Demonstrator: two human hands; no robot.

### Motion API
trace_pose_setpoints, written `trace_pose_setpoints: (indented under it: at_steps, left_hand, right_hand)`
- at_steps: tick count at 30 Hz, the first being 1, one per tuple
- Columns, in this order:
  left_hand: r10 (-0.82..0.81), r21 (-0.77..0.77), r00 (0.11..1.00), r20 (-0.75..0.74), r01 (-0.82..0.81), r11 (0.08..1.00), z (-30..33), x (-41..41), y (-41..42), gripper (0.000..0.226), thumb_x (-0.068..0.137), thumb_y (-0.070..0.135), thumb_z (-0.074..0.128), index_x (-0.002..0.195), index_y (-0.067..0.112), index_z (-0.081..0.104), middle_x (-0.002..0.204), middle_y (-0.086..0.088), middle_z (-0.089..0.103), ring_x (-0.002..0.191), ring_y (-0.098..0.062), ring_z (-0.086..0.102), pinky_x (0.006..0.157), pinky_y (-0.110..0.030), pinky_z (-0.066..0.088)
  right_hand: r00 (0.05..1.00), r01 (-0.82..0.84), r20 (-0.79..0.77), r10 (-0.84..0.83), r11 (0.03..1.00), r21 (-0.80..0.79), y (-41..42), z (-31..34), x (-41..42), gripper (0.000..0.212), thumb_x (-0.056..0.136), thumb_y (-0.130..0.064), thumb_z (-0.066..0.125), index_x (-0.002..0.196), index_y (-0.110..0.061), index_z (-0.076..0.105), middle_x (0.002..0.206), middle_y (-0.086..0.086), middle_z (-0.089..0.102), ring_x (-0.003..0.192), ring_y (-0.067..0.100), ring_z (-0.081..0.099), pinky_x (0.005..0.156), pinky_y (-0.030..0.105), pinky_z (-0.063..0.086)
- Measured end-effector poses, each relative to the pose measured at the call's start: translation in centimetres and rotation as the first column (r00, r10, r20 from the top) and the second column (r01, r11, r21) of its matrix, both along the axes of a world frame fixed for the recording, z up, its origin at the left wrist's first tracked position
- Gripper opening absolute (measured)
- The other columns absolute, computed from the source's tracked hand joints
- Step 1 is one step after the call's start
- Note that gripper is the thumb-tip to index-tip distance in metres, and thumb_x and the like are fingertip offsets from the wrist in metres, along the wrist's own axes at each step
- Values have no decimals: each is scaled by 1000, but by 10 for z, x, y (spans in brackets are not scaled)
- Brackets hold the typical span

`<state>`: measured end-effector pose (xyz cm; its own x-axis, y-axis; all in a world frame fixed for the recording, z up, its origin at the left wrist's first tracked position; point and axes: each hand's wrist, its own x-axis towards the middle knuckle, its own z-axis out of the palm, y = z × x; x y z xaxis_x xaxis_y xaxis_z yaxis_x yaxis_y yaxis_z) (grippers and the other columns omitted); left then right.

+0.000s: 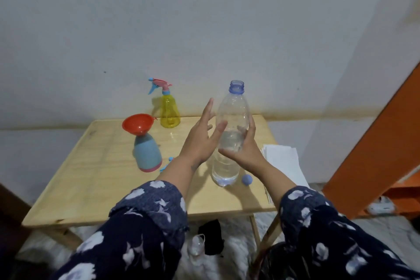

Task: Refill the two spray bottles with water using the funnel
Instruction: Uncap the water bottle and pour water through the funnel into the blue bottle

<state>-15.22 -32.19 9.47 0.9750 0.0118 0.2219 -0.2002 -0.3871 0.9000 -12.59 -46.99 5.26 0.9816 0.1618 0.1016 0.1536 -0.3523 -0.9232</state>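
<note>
A clear plastic water bottle point(232, 118), uncapped and partly full, stands upright on the small wooden table point(95, 161). My right hand point(243, 150) grips its middle from the right. My left hand point(202, 136) is beside the bottle on the left, fingers straight and spread, its fingertips near or at the bottle's side. A blue spray bottle point(147, 154) without its head stands at the table's left, with a red funnel point(138, 124) in its neck. The yellow spray bottle point(170, 111) with its pink and blue trigger head stands at the back.
A blue cap point(247, 180) lies on the table right of the water bottle. A blue spray head part point(167, 163) pokes out behind my left forearm. White paper towels point(284, 163) lie at the table's right edge. An orange board point(377, 143) leans at right.
</note>
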Motion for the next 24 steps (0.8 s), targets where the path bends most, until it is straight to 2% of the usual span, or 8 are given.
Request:
trace_pose_setpoints:
  at_steps: [3, 5, 6, 8, 10, 15, 18, 24]
  left_hand:
    - [214, -15, 977, 15, -213, 977, -9, -11, 17, 51, 101, 42, 40, 150, 32, 28, 138, 2, 49, 113, -12, 52, 87, -20, 42]
    - [335, -24, 942, -14, -335, 942, -22, -22, 32, 42, 103, 34, 40, 143, 23, 38, 131, 4, 49, 111, -10, 49, 60, -7, 45]
    - [385, -32, 922, -33, -386, 922, -32, -27, 41, 38, 103, 30, 41, 139, 20, 42, 129, 5, 48, 111, -10, 48, 53, -6, 45]
    - [484, 4, 874, -48, -484, 875, -51, -32, 63, 28, 101, 21, 45, 129, 17, 50, 128, 3, 52, 108, -11, 53, 62, -8, 44]
    - [575, 63, 813, -87, -572, 818, -66, -32, 86, 25, 97, 16, 50, 122, 18, 54, 126, 0, 54, 105, -14, 56, 78, -23, 45]
    - [690, 163, 686, -231, -672, 723, -85, -19, 131, 46, 91, 18, 61, 133, 14, 43, 140, -6, 40, 123, -29, 48, 95, -40, 44]
    - [654, 144, 705, -273, -642, 753, -94, -6, 154, 63, 88, 21, 67, 141, 14, 35, 147, -8, 35, 129, -30, 44, 99, -43, 43]
    - [489, 84, 839, -236, -484, 871, -104, 24, 186, 84, 78, 33, 79, 145, 13, 32, 144, -5, 37, 130, -24, 43, 103, -37, 41]
  right_hand:
    - [990, 84, 106, -94, 992, 89, 15, 7, 3, 128, 66, -29, 86, 144, -44, -15, 143, 8, 40, 130, 17, 43, 107, 37, 38]
    - [971, 130, 181, -154, 982, 136, 24, 9, 8, 125, 66, -28, 87, 145, -43, -10, 137, 9, 47, 125, 16, 48, 101, 32, 39]
    - [961, 143, 215, -172, 979, 143, 29, 9, 9, 124, 66, -28, 87, 145, -41, -8, 134, 10, 50, 122, 16, 50, 98, 30, 40]
    - [938, 168, 285, -195, 979, 117, 39, 8, 11, 119, 66, -28, 86, 144, -38, -3, 124, 9, 55, 113, 17, 55, 93, 31, 43]
    - [906, 197, 368, -210, 978, 71, 50, 5, 13, 112, 68, -28, 85, 140, -41, 1, 113, 7, 58, 101, 17, 58, 86, 33, 48]
    - [866, 238, 466, -180, 969, -68, 69, 6, 26, 107, 67, -30, 82, 139, -45, 4, 99, 3, 59, 82, 19, 61, 71, 32, 51]
    - [901, 197, 425, -91, 957, -212, 80, 14, 30, 111, 64, -32, 81, 140, -50, 2, 95, 1, 61, 78, 19, 60, 71, 30, 48]
    - [961, 21, 251, 114, 878, -477, 99, 42, 23, 109, 62, -35, 79, 134, -64, 4, 88, -4, 60, 78, 18, 66, 75, 39, 54]
